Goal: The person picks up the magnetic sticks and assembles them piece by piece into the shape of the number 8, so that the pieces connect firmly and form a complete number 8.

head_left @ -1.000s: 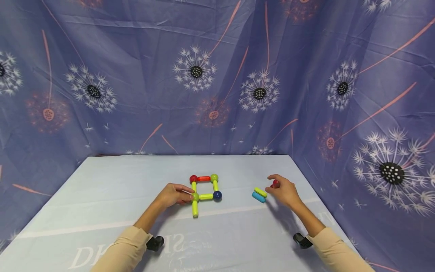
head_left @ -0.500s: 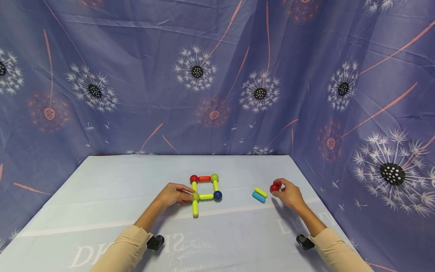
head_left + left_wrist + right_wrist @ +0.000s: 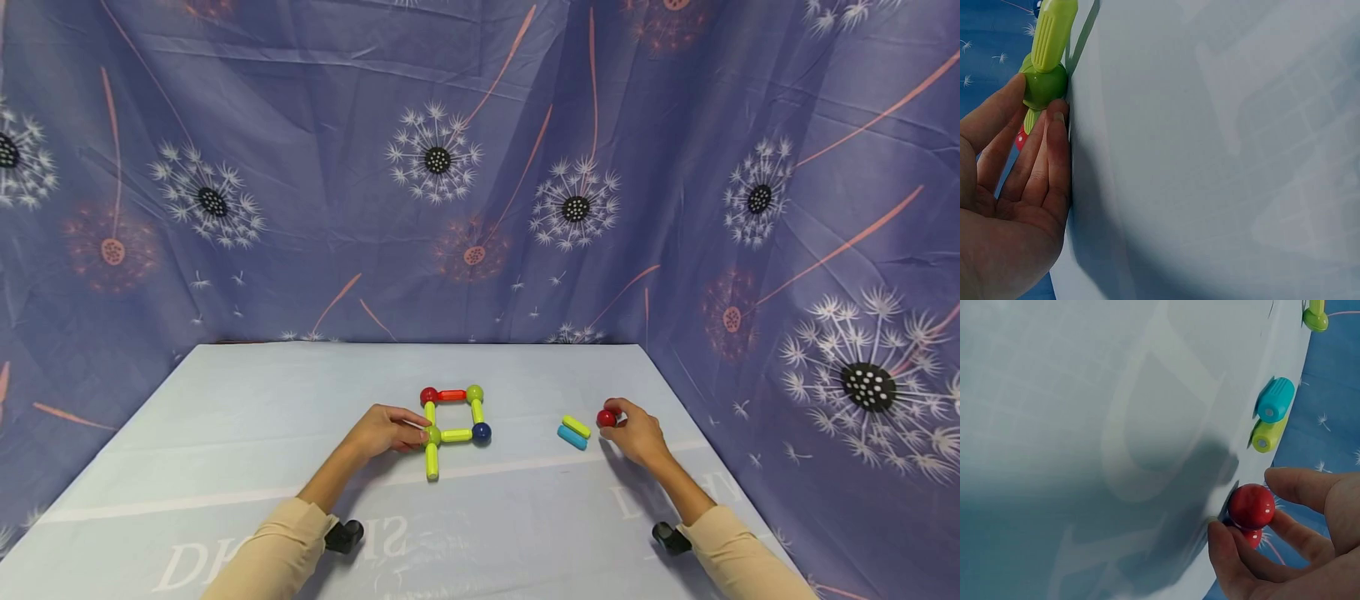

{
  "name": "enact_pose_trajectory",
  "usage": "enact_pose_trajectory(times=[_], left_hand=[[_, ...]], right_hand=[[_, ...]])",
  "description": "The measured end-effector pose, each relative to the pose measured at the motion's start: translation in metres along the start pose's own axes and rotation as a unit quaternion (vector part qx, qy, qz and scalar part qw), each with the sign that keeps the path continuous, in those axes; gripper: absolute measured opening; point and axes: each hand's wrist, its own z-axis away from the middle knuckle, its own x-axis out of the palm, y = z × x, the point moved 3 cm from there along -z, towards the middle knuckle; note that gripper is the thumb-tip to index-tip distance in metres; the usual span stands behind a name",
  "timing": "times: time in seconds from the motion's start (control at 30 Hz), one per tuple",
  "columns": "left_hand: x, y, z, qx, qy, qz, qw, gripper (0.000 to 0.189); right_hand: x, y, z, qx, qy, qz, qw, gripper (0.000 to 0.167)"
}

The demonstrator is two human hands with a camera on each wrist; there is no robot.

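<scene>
In the head view, my left hand point(image 3: 388, 429) pinches a green ball point(image 3: 1046, 87) at the near-left corner of a square of magnetic balls and rods. A loose-ended yellow-green rod point(image 3: 432, 461) points from that ball toward me. The other corners are a red ball point(image 3: 428, 396), a second green ball point(image 3: 475, 392) and a dark blue ball point(image 3: 482, 432). To the right, my right hand point(image 3: 636, 431) has thumb and fingers around a loose red ball point(image 3: 1252, 507). Another red ball point(image 3: 1251, 538) sits just behind it, partly hidden by the fingers.
Between the square and my right hand lie a yellow-green rod point(image 3: 577, 427) and a blue rod point(image 3: 572, 437), side by side. They rest on the pale covered table point(image 3: 525, 517). Patterned purple cloth point(image 3: 330, 167) hangs behind and along both sides.
My right hand has drawn back from beside the two rods, and its fingers have closed around a red ball, which now shows more plainly. The left hand keeps its hold on the green ball.
</scene>
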Motion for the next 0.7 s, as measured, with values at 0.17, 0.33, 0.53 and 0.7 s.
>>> enact_pose_trajectory(times=[0.17, 0.33, 0.53, 0.7], left_hand=[[0.0002, 0.0003, 0.0004, -0.002, 0.002, -0.002, 1.0, 0.032], [0.0, 0.0009, 0.0008, -0.002, 0.002, -0.007, 1.0, 0.032], [-0.0004, 0.0007, 0.0006, -0.001, -0.001, -0.007, 1.0, 0.033], [0.0, 0.0006, 0.0011, 0.002, -0.003, -0.005, 1.0, 0.033]], right_hand=[[0.0024, 0.0009, 0.0003, -0.005, 0.008, 0.004, 0.9999, 0.043], [0.0041, 0.0015, 0.0006, -0.012, 0.014, 0.004, 0.9998, 0.04], [0.0059, 0.0028, 0.0003, -0.016, 0.021, 0.01, 0.9996, 0.036], [0.0066, 0.0026, -0.0008, -0.022, 0.035, 0.016, 0.999, 0.032]])
